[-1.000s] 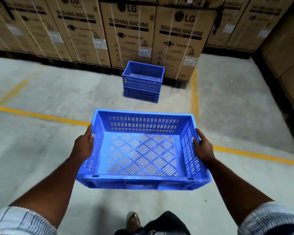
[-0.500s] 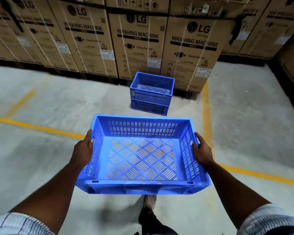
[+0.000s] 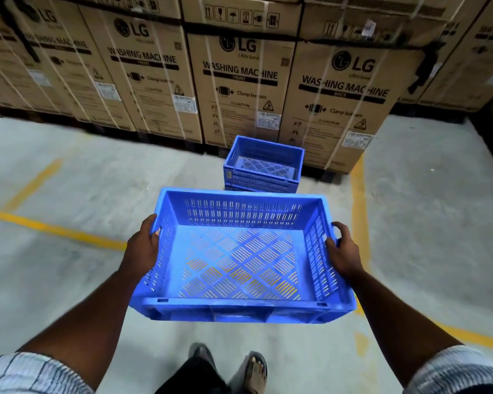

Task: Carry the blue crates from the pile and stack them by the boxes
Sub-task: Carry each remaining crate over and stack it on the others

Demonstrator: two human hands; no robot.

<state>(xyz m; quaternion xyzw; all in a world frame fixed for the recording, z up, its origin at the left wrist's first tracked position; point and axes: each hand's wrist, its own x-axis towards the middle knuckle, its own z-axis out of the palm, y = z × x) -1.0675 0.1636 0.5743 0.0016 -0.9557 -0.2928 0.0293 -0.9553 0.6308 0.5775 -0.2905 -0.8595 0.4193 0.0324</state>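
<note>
Against the back wall: washing-machine boxes (image 3: 239, 89); crate stack (image 3: 261, 177) just in front. Carried crate (image 3: 239, 260) hangs midair near stack; left hand (image 3: 141, 250) & right hand (image 3: 343, 253) grip its side rims. Best keep it level, line up corners w/ stack before lowering.

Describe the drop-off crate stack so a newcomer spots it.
Find the wall of LG washing machine boxes at the back. On the floor at their foot, left of a yellow line, stands the stack of blue crates. Unlike the carried crate, it is unheld and farther off.

Held crate (image 3: 241, 260) before stacked crates (image 3: 264, 166), boxes (image 3: 239, 81) just behind.
</note>
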